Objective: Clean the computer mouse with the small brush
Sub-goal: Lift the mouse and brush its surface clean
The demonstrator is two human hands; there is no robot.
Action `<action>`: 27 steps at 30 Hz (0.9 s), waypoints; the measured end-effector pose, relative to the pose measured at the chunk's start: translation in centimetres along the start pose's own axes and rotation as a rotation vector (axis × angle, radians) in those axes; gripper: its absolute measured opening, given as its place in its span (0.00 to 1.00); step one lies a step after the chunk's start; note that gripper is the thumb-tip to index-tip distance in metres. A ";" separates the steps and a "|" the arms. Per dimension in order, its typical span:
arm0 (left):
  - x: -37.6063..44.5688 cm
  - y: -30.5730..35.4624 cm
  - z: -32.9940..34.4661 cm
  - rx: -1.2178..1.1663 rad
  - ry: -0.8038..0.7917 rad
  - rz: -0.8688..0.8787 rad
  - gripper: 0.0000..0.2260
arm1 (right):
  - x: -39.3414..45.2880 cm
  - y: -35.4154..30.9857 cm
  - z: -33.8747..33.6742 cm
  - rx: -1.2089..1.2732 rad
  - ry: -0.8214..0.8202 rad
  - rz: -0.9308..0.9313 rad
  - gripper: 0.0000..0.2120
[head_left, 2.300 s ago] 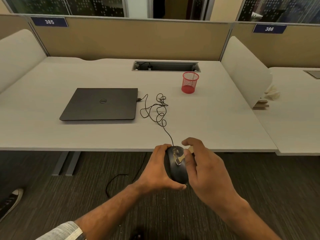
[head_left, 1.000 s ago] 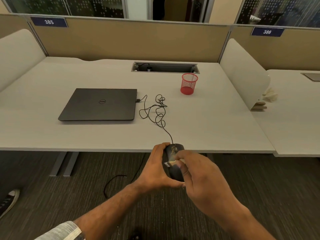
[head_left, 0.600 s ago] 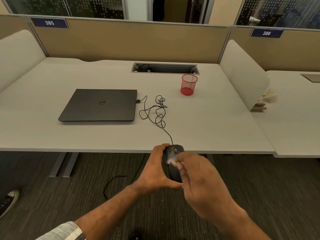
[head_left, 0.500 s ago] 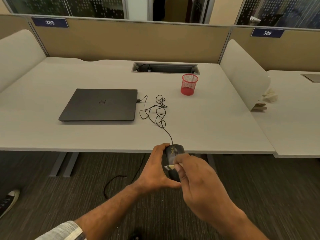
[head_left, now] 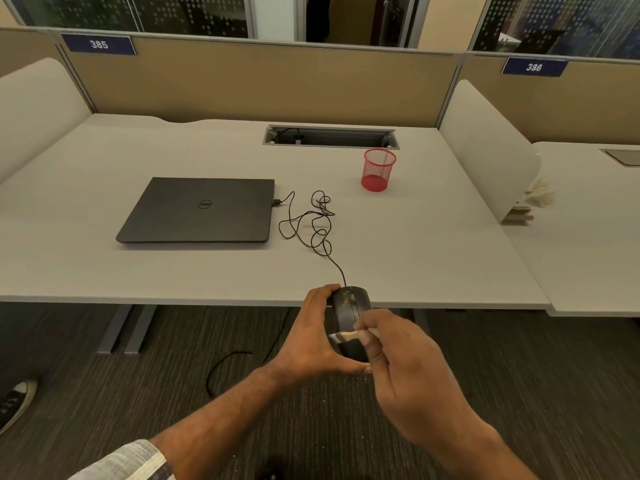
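A black wired computer mouse [head_left: 349, 306] is held in the air just off the desk's front edge, with my left hand [head_left: 311, 337] wrapped around its left side and rear. My right hand [head_left: 408, 372] pinches a small pale-handled brush [head_left: 343, 337], whose bristle end lies across the middle of the mouse's back. The mouse's rear half is partly hidden by my right fingers. Its thin black cable [head_left: 311, 223] runs in loose loops over the desk to the closed dark laptop [head_left: 202, 209].
A red mesh pen cup [head_left: 378, 169] stands at the back right of the white desk [head_left: 433, 258]. A cable slot [head_left: 330, 136] sits by the beige partition. A white divider [head_left: 485, 150] borders the right side. Carpet and a loose cord [head_left: 225, 365] lie below.
The brush has slid from the front of the mouse near the scroll wheel back toward its middle, and my right hand has dropped lower. My left hand keeps the mouse in the same place.
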State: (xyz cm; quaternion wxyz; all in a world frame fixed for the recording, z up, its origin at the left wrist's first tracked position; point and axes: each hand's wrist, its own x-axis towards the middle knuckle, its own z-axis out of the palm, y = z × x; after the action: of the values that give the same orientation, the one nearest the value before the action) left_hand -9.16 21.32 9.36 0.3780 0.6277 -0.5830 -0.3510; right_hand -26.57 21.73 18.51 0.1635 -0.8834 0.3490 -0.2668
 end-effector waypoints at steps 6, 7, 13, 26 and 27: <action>0.0 -0.2 -0.3 0.008 0.001 -0.003 0.53 | 0.5 1.4 -1.6 -0.006 0.169 0.069 0.06; 0.0 -0.2 -0.3 0.009 0.003 -0.006 0.53 | 0.3 1.4 -1.5 -0.015 0.152 0.063 0.06; 0.0 0.1 0.0 -0.001 0.013 0.001 0.52 | -1.4 -0.2 0.2 -0.040 -0.022 -0.045 0.05; -0.2 -0.1 -0.2 -0.017 0.026 -0.011 0.52 | -1.9 -0.1 0.5 -0.060 0.086 -0.055 0.07; -0.2 -0.1 -0.2 -0.018 0.030 -0.012 0.52 | -2.0 -0.3 0.7 -0.042 0.071 -0.045 0.07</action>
State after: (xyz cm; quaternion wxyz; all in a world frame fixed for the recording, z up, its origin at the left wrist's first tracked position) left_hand -8.94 21.51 9.40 0.3901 0.6332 -0.5702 -0.3490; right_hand -27.29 23.42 17.37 0.1263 -0.8843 0.3401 -0.2940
